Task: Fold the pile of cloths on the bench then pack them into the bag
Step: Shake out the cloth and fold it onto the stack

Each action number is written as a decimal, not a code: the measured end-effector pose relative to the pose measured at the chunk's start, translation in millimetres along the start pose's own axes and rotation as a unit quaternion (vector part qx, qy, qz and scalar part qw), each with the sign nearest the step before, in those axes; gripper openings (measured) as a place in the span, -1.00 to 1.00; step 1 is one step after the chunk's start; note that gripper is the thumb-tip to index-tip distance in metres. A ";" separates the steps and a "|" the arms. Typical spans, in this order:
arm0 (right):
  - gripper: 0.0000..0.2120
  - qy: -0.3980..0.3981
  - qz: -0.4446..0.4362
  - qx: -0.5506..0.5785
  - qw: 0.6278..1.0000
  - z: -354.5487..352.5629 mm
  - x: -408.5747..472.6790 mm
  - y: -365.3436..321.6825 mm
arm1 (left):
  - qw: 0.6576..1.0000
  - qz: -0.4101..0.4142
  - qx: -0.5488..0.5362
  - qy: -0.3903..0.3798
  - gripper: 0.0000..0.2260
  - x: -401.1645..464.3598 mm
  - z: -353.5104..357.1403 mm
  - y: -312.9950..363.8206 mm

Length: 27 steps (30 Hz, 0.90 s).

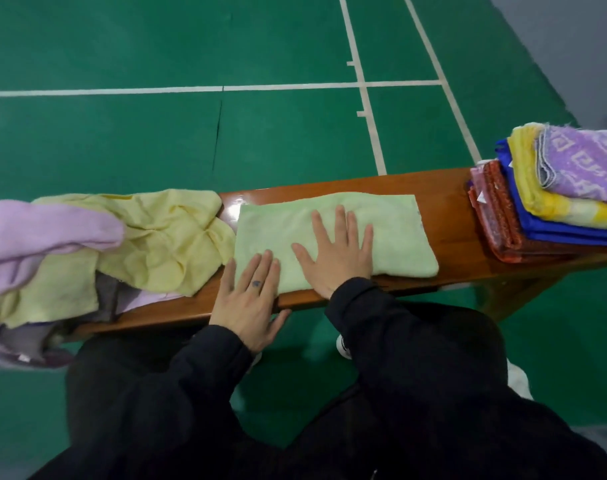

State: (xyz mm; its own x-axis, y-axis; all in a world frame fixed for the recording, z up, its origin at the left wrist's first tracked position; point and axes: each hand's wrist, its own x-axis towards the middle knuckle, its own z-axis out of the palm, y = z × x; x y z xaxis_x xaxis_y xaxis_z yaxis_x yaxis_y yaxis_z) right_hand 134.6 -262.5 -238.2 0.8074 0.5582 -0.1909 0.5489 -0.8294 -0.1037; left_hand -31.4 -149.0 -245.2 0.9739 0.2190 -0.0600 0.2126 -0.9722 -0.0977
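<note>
Fingers of both hands — left hand [248, 303], right hand [336, 254] — spread flat on green cloth [392, 233], long axis along bench [451, 216]

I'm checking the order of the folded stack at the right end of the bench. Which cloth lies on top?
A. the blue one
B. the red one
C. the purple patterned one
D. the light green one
C: the purple patterned cloth tops the stack, above the yellow, blue and red ones; the light green cloth lies apart, flat under both hands.
</note>
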 end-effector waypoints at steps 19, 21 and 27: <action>-0.25 0.041 -0.397 0.058 0.915 -6.2 -60.4 40.9 | 0.989 0.105 -0.028 0.098 -0.34 2.8 -5.5 12.3; 0.05 0.003 -0.377 -0.007 0.926 5.0 -81.0 44.5 | 0.980 0.122 -0.047 0.147 -0.43 -2.3 -5.2 19.2; -0.08 -0.015 -0.229 0.039 0.973 -12.6 -104.6 30.5 | 0.969 0.101 -0.149 0.167 -0.77 -0.7 -20.0 52.0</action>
State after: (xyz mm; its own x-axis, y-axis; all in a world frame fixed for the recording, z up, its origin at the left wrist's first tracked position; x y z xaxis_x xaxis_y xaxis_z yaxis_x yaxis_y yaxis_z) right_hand 69.6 -346.0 -209.0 0.4754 0.8692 -0.1360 0.8303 -0.4944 -0.2574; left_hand -19.5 -201.4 -230.3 0.9591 0.0320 0.2814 -0.0193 -0.9839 0.1774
